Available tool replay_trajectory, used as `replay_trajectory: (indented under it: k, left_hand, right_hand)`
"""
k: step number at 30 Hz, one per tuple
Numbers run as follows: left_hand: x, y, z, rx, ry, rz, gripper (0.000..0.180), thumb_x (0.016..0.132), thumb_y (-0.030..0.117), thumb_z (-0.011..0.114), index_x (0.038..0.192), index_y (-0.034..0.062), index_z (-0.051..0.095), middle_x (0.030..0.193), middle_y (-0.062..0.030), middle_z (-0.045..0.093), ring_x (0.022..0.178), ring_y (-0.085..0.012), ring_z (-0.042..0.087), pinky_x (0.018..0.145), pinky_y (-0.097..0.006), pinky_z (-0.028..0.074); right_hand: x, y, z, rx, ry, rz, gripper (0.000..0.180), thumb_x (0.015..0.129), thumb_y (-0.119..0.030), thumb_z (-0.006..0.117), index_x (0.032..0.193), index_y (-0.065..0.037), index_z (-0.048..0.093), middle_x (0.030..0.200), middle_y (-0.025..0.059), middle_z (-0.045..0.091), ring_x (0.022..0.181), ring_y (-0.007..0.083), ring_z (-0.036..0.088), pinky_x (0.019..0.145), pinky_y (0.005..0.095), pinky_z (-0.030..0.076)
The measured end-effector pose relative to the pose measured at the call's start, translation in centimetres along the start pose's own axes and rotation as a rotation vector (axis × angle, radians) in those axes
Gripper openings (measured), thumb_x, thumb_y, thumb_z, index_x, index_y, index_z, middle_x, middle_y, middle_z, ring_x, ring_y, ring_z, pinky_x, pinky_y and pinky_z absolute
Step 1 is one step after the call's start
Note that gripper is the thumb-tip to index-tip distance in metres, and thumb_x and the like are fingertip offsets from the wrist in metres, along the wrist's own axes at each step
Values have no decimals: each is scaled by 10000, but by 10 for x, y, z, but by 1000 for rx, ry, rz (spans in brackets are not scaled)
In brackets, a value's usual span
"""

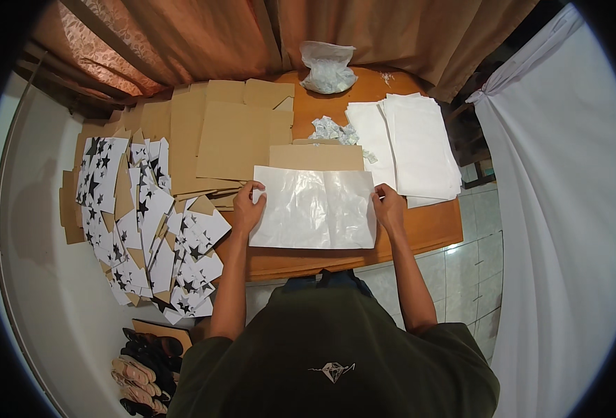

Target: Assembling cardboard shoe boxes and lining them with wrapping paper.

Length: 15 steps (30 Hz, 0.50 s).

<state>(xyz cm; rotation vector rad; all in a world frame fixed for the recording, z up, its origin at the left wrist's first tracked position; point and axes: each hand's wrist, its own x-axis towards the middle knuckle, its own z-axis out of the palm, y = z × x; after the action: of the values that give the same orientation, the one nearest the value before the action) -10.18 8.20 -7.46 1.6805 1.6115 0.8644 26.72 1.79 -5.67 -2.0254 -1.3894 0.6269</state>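
A glossy white sheet (301,209) with a crease near its middle spans the space between my hands at the table's front. My left hand (248,202) pinches its upper left edge, and my right hand (389,205) grips the upper right edge. Behind the sheet lies a brown cardboard piece (315,157), its lower part covered by the sheet. Just beyond that is a small heap of crumpled whitish scraps (333,130). A stack of white paper (423,150) rests to the right of my right hand.
Stacked brown cardboard (233,139) fills the table's back left. Many star-printed white pieces (148,223) are heaped at the left. A clear plastic bag (327,68) stands at the back of the wooden table (419,233). Shoes (137,369) sit at the lower left; a white curtain (552,209) hangs right.
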Motion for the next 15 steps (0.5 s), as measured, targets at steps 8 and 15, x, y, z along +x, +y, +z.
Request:
replay_trajectory:
  k: [8,15]
  left_hand:
    - [-12,4,-3,97,-130,32,379,767,-22,754,1127,58,664,1091,-146,630,941,-299,620,844,-364,509]
    - [-35,62,4,690,226,373,322,844,76,736,1157,90,662,1237,-147,559,1106,-329,568,918,-424,490]
  right_hand:
    - [5,4,8,-26,53,-37,161,894,-120,669,1006,-4,677,813,152,726,755,329,707,715,410,542]
    - [-17,-50,-1,-460,267,-230,243,892,-108,673,1114,-12,651,1071,212,649,1037,382,623,828,449,525]
